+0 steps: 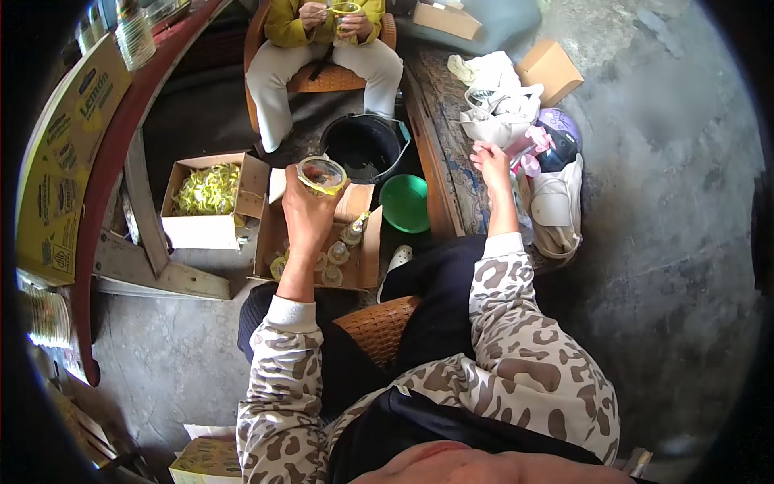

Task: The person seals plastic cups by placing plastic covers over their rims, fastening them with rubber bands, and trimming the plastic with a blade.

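Your left grip (310, 211) is closed around a clear cup (321, 173); well left of it, a yellow carton (63, 173) reads "Lemon". You can't tell whether your right grip (492, 165) holds anything.

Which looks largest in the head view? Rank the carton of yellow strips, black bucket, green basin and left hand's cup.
1. Carton of yellow strips
2. Black bucket
3. Green basin
4. Cup in the left hand; being held nearest, its true size is unsure.
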A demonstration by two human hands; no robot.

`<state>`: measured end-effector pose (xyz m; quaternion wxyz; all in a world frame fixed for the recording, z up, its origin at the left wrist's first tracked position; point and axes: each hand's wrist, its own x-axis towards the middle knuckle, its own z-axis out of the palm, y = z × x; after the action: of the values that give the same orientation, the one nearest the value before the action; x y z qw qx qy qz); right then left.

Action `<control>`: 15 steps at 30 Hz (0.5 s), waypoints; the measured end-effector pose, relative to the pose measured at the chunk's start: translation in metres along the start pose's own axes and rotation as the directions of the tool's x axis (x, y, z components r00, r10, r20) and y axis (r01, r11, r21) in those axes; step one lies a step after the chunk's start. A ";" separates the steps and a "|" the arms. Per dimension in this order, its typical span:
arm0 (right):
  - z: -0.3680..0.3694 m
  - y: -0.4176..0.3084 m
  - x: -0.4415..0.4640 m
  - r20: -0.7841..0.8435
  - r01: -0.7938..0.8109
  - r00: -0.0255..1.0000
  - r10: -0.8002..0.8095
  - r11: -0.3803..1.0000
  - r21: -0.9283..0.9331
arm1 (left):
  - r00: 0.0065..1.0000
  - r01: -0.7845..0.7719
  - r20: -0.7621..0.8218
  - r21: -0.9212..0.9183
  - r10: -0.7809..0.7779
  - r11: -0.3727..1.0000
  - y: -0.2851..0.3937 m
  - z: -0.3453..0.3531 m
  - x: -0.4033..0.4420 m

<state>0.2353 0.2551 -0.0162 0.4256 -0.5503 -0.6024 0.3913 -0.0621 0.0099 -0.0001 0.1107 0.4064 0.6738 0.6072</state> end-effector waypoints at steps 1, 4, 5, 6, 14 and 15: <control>-0.008 0.012 0.007 -0.050 -0.010 0.999 0.009 1.000 -0.016 | 1.000 0.015 0.016 0.032 -0.015 0.999 -0.001 -0.001 0.001; -0.027 0.059 0.037 -0.078 -0.065 0.995 0.055 0.989 -0.136 | 0.995 -0.095 -0.009 0.175 0.098 0.980 -0.011 0.001 0.007; -0.030 0.069 0.041 -0.083 -0.099 0.993 0.079 0.955 -0.278 | 0.983 -0.167 -0.026 0.273 0.180 0.948 -0.014 0.002 0.007; -0.032 0.074 0.044 -0.133 -0.105 0.989 0.068 0.949 -0.296 | 0.986 -0.155 -0.021 0.243 0.165 0.958 -0.011 0.002 0.007; -0.046 0.156 0.078 -0.255 -0.351 0.933 0.255 0.483 -0.802 | 0.999 -0.036 0.035 -0.053 0.038 0.998 -0.005 0.001 0.007; -0.048 0.157 0.075 -0.264 -0.370 0.923 0.281 0.450 -0.813 | 0.999 -0.028 0.038 -0.080 0.032 0.996 -0.004 0.000 0.007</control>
<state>0.3305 0.3436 -0.1417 0.0456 -0.8087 -0.5787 0.0950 -0.0685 0.0150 -0.0010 0.1309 0.4236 0.6406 0.6269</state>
